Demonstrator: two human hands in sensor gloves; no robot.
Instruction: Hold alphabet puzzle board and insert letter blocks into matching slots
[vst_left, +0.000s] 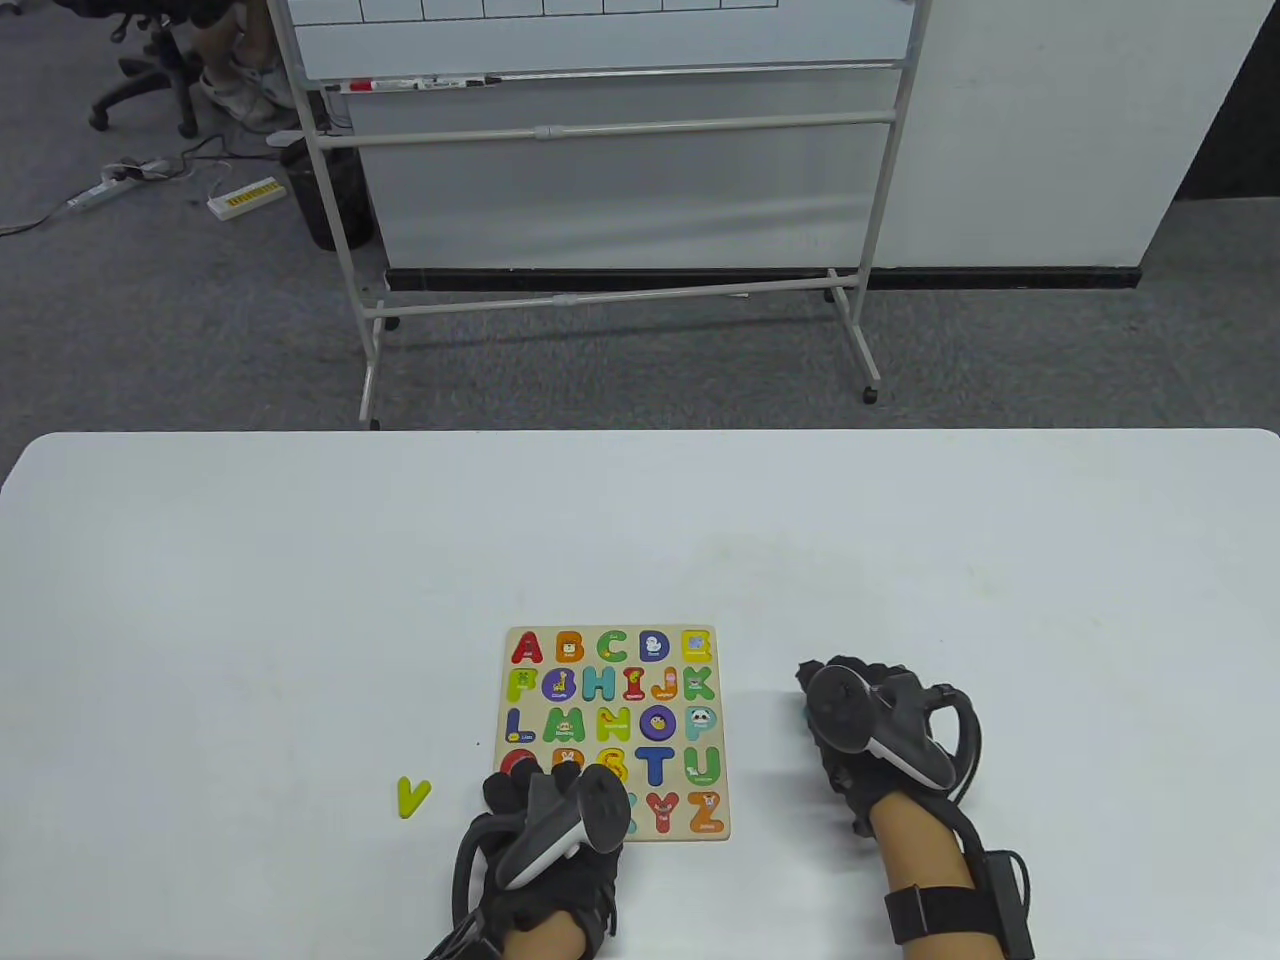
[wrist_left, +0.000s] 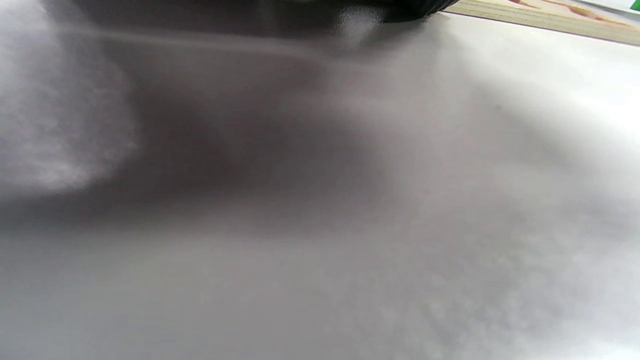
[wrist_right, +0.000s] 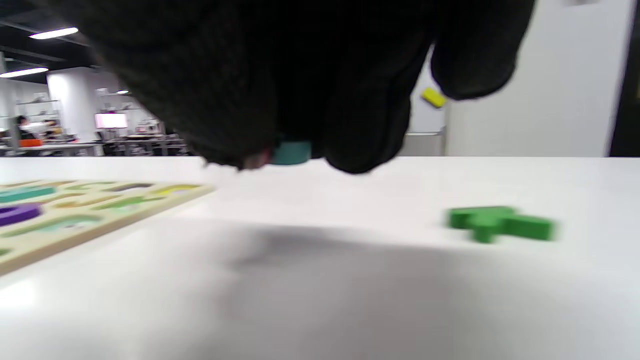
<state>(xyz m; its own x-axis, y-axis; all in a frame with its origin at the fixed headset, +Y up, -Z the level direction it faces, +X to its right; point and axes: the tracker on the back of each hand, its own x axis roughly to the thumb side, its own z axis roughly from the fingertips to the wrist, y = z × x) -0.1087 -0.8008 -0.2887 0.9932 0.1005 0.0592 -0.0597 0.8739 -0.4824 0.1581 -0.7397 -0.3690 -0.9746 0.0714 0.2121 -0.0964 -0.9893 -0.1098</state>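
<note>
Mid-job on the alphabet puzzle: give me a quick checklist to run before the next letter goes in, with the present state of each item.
1. Left hand rests on the puzzle board's near edge: ok.
2. Right hand has a teal block in its grip: ok, though which letter cannot tell.
3. Matching slot identified: cannot tell; the left hand hides part of the bottom rows.
4. Yellow V lies loose left of the board: not ok.
5. Green block lies loose on the table: not ok.

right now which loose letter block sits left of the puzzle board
The yellow V: it lies alone on the table left of the board, near the left hand. The green block shows only by the right hand.
</note>
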